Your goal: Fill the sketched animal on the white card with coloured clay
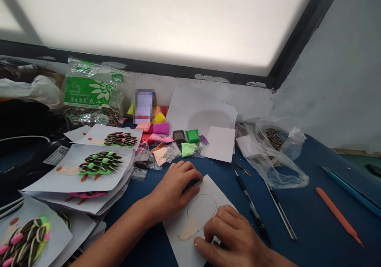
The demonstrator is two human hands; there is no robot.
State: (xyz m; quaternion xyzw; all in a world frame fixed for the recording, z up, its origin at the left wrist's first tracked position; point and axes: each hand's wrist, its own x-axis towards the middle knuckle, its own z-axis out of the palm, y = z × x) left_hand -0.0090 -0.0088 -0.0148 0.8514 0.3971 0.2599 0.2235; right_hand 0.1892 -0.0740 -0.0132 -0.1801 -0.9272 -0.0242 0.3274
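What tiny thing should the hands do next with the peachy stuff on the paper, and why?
I think the right hand could gently smooth the ragged edge of the peach patch, with the left hand keeping the paper steady. The right hand is close to the patch, the patch looks uneven, and the drawn loop above it is mostly bare.

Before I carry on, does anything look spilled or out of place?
Two loose seeds lie on the blue table between the drawn-on paper and the clear bag, apart from the pile inside; they look spilled.
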